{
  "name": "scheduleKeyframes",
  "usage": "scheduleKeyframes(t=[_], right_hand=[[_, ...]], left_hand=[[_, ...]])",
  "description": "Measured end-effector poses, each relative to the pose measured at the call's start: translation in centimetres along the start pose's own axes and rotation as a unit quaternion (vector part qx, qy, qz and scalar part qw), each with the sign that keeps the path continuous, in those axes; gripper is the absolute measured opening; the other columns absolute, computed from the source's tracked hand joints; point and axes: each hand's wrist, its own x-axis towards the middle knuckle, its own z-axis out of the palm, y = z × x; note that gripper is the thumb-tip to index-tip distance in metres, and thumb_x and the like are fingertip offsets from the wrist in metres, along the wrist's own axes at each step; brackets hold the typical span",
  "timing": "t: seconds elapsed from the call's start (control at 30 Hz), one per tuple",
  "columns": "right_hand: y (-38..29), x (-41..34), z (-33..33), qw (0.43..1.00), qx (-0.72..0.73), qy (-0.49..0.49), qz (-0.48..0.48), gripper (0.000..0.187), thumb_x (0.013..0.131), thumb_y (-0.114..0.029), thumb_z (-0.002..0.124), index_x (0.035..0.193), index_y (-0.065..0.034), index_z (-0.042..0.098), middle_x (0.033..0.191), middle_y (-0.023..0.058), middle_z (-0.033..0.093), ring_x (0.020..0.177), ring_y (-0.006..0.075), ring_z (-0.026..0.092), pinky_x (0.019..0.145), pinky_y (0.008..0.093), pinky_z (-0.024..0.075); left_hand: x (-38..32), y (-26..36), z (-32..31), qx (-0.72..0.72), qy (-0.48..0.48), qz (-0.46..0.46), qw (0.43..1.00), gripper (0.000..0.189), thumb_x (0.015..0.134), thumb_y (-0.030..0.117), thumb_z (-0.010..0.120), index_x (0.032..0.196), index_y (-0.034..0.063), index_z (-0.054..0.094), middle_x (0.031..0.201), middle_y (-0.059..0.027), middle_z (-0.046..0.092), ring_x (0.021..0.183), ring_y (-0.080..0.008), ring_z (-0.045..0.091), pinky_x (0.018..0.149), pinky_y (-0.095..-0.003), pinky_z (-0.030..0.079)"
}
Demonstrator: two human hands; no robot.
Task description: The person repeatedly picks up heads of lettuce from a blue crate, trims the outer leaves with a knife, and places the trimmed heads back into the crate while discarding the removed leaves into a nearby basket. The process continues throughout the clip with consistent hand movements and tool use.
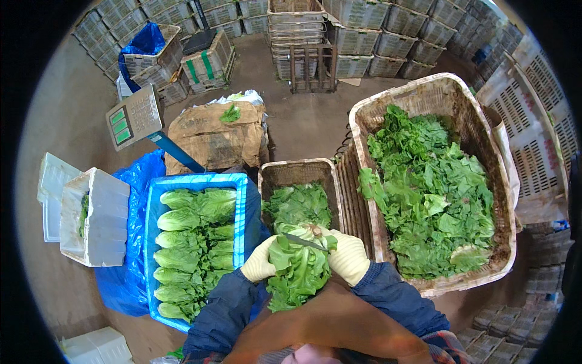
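Observation:
A leafy green lettuce head [300, 268] is held in front of me, its cut stem end pointing away from my body. My left hand [261, 261], in a pale ribbed glove, grips it from the left side. In my gloved right hand [349, 257] is a knife [303, 241], its blade lying across the lettuce near the stem. Just beyond stands a small brown-stained crate [300, 164] with loose leaves in it. To the left, a blue crate [150, 227] holds lettuce heads in rows. On the right, a large stained crate [373, 204] is filled with leafy lettuce.
A scale display [135, 117] on a blue post rises behind the blue crate. Brown sacking [213, 136] covers a pile beyond it. White foam boxes [107, 218] stand at far left on blue plastic sheeting [122, 291]. Stacked plastic crates [359, 41] line the back.

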Motion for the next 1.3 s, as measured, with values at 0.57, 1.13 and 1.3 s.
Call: scheduleKeyframes(t=[0.57,1.13,1.3], right_hand=[[2.8,2.1,-3.5,0.830,0.519,-0.090,0.186,0.054,0.099,-0.044,0.067,0.136,-0.0040,0.064,0.111,0.0038,0.070,0.095,0.0152,0.062,0.085,0.0323,0.0526],[7.7,2.4,2.0,0.537,0.841,-0.048,0.044,0.052,0.100,-0.022,0.067,0.145,-0.0037,0.051,0.128,0.0051,0.063,0.117,0.0161,0.059,0.101,0.0336,0.0483],[11.1,5.3,-0.4,0.805,0.583,-0.066,0.088,0.057,0.093,-0.031,0.076,0.140,-0.0045,0.059,0.135,0.0149,0.065,0.122,0.0237,0.063,0.103,0.0358,0.0507]], left_hand=[[4.6,4.7,-1.1,0.177,0.059,0.014,0.982,0.090,0.078,0.015,0.084,0.153,-0.0008,0.038,0.139,-0.0114,0.059,0.123,-0.0228,0.059,0.110,-0.0376,0.045],[1.1,-0.8,-2.5,0.048,0.300,0.027,0.952,0.059,0.099,0.037,0.068,0.143,0.0010,0.052,0.130,-0.0136,0.066,0.108,-0.0280,0.068,0.093,-0.0440,0.056],[2.5,-2.2,-7.5,-0.224,0.204,0.032,0.952,0.050,0.103,0.036,0.064,0.139,0.0022,0.057,0.122,-0.0100,0.070,0.104,-0.0235,0.070,0.093,-0.0381,0.057]])
